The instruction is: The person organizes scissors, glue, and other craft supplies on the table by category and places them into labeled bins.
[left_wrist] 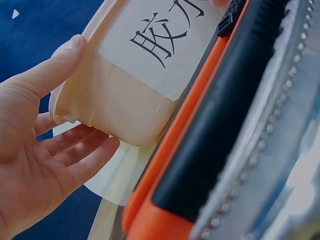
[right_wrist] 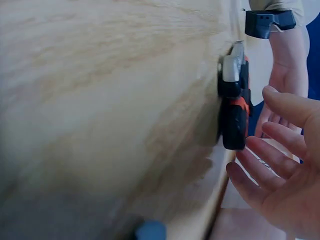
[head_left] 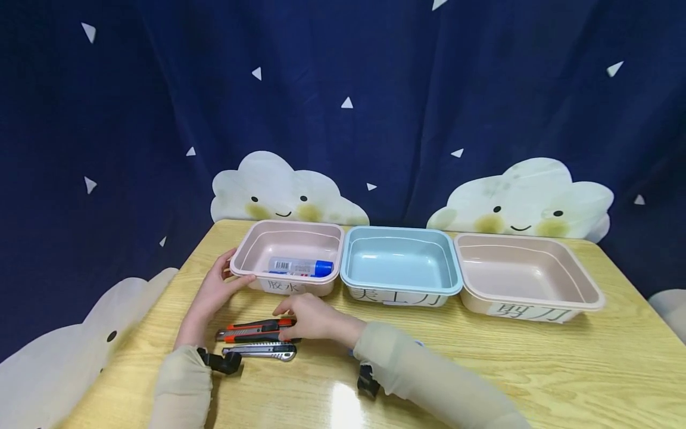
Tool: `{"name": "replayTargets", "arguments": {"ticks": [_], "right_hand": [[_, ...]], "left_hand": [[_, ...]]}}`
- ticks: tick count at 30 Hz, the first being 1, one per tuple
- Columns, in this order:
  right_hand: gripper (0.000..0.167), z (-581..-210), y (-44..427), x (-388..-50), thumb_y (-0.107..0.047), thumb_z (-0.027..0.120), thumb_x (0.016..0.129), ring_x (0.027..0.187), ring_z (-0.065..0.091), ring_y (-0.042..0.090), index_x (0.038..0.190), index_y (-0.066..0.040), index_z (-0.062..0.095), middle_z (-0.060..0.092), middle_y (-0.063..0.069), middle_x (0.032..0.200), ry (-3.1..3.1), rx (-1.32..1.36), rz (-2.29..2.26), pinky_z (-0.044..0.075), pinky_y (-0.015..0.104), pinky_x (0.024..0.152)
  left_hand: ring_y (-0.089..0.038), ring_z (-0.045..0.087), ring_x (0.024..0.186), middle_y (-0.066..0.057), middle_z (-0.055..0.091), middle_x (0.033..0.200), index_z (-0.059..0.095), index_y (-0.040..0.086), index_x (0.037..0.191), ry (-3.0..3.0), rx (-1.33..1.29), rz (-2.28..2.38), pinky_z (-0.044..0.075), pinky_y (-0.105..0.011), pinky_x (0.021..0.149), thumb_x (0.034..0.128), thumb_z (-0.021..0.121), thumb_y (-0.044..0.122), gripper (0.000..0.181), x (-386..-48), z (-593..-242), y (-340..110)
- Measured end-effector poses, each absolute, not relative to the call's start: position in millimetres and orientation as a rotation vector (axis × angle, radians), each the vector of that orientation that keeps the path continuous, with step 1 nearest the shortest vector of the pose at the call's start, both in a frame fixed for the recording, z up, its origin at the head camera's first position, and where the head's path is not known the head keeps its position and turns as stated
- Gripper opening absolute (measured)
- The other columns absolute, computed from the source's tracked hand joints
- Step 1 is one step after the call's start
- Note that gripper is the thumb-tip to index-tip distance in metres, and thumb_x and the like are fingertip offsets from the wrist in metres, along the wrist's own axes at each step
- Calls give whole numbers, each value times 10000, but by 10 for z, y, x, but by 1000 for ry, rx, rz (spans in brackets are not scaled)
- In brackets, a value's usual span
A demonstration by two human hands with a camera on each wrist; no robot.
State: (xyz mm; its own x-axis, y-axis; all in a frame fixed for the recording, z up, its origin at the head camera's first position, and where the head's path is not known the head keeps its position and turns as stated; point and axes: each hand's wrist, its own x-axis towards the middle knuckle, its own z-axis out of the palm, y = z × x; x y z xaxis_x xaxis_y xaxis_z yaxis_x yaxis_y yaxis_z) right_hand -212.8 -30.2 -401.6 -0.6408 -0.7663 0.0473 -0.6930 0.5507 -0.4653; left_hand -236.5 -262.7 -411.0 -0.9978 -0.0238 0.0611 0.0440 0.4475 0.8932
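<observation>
Clock directions around the right hand (head_left: 313, 317), head view: fingers loosely spread, palm empty, just beside the right-hand end of an orange-and-black utility knife (head_left: 257, 330) at 9 o'clock; contact unclear. Silver utility knife (head_left: 257, 350) at 8, close alongside. At 10, left hand (head_left: 217, 287), thumb on the rim and fingers around the corner of a pink box (head_left: 292, 239) at 11, blue-capped glue (head_left: 300, 267) inside. Blue box (head_left: 399, 247) at 2; beige box (head_left: 527, 256) near 3. In the way: right sleeve (head_left: 439, 372), at 4, over a mostly hidden blue item (head_left: 420, 343). Underneath, wooden table (head_left: 300, 393).
</observation>
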Motion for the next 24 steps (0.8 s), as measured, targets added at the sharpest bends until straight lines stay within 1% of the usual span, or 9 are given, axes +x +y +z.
{"name": "replayTargets", "arguments": {"ticks": [3, 6, 14, 19, 21, 24], "right_hand": [[470, -4057, -351, -2112, -341, 749, 724, 929, 588, 34, 1133, -140, 636, 655, -73, 1068, 2642, -1246, -615, 427, 137, 794], [482, -4068, -388, -2095, -367, 751, 716, 934, 569, 18, 1133, -152, 638, 651, -94, 1068, 2668, -1250, -558, 419, 134, 797], [481, -4057, -428, -2078, -331, 765, 710, 962, 577, 34, 1134, -145, 636, 661, -85, 1062, 2673, -1244, -518, 423, 154, 824], [486, -4040, -453, -2103, -300, 791, 684, 887, 585, 49, 1119, -146, 641, 680, -72, 1003, 2678, -1212, -505, 436, 173, 779], [462, -4032, -458, -2113, -289, 793, 681, 851, 578, 52, 1097, -145, 651, 681, -80, 970, 2679, -1206, -501, 440, 177, 764], [421, -4016, -455, -2119, -275, 791, 684, 848, 570, 63, 1063, -141, 666, 677, -86, 952, 2679, -1197, -495, 438, 181, 773]], "left_hand": [[-371, 366, 1216, -186, 358, 1383, 202, 141, 1448, -2619, -11, -1615, 296, -503, 985, 787, 704, 325, 850, -2354, -4123, -2635], [-374, 364, 1219, -185, 357, 1385, 204, 145, 1448, -2623, -4, -1609, 288, -516, 992, 786, 703, 335, 850, -2350, -4132, -2644], [-364, 383, 1199, -185, 365, 1375, 202, 136, 1447, -2615, -37, -1625, 311, -486, 967, 795, 698, 314, 839, -2353, -4155, -2644], [-366, 369, 1213, -182, 355, 1383, 198, 141, 1449, -2614, -26, -1625, 303, -498, 978, 789, 701, 325, 850, -2363, -4154, -2639], [-368, 361, 1221, -180, 351, 1386, 195, 146, 1450, -2615, -19, -1627, 297, -504, 983, 787, 702, 334, 856, -2369, -4151, -2638], [-369, 353, 1226, -181, 346, 1387, 188, 149, 1453, -2615, -14, -1635, 297, -507, 982, 788, 701, 335, 860, -2374, -4141, -2637]]}}
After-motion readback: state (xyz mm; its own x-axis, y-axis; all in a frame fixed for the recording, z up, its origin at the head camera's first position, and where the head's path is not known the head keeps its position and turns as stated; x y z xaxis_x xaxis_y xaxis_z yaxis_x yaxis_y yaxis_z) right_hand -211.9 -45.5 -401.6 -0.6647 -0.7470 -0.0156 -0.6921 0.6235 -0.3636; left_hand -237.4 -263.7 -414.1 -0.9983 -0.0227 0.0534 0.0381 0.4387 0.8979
